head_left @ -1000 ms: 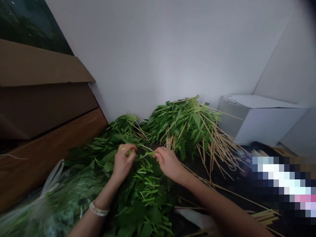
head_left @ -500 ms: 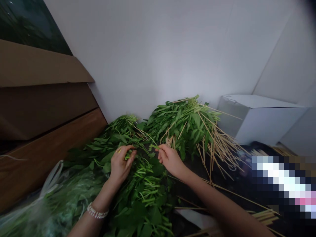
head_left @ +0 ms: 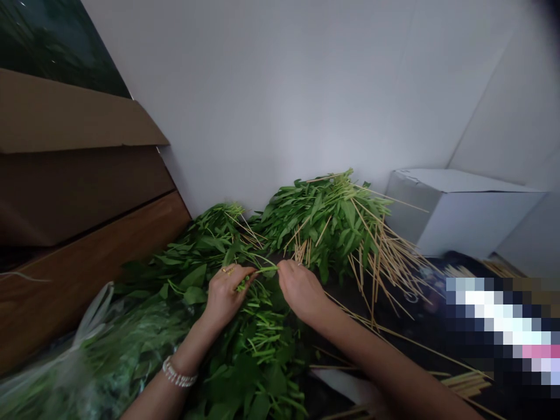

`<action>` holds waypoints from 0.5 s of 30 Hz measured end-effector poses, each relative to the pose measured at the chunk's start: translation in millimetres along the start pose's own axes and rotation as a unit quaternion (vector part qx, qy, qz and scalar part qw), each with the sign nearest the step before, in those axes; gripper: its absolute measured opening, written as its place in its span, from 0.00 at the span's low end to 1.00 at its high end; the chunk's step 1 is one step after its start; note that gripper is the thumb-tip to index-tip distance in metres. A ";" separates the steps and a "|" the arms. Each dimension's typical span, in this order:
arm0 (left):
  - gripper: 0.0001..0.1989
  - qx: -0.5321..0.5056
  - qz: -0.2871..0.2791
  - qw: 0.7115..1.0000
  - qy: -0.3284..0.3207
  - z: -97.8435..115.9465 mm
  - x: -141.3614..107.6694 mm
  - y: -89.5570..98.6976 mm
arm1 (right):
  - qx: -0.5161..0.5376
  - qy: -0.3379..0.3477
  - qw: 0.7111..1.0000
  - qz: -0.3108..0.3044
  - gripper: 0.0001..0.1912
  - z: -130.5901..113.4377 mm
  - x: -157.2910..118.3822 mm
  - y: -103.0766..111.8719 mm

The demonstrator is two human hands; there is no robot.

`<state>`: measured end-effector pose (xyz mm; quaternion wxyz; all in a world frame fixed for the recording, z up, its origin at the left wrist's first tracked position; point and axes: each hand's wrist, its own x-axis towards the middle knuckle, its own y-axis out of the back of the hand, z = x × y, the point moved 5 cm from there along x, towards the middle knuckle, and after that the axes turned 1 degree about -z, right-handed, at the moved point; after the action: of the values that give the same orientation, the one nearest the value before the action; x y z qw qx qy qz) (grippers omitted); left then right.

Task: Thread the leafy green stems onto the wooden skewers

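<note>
A green stem (head_left: 266, 269) is stretched between my two hands above the leafy greens. My left hand (head_left: 230, 291), with a ring and a beaded bracelet on its wrist, has its fingers closed on green stems, and cut ends show under them. My right hand (head_left: 300, 287) pinches the stem's other end. Below the hands lies a pile of greens (head_left: 262, 341) with pale cut stems. Beyond them a larger leafy bundle (head_left: 319, 216) with thin wooden sticks (head_left: 394, 256) rests against the wall.
A clear plastic bag of greens (head_left: 118, 350) is at the lower left, beside a brown cardboard box (head_left: 79, 116) on a wooden surface (head_left: 131, 245). At the right stands a white box (head_left: 476, 216). More sticks (head_left: 468, 385) lie at the lower right.
My hands have come closer together. My left hand has moved right and now grips the stem that my right hand also holds.
</note>
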<state>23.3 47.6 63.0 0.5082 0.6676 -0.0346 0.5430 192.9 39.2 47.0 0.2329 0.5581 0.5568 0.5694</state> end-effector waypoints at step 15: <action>0.19 0.089 -0.039 0.991 -0.093 19.9 0.8 -3.6 | -0.085 0.098 0.992 -0.002 0.05 -12.1 -3.4 -9.8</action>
<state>39.5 35.5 63.4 0.4620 0.7586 -0.0070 0.4594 179.5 34.3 39.9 0.2252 0.4766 0.5277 0.6661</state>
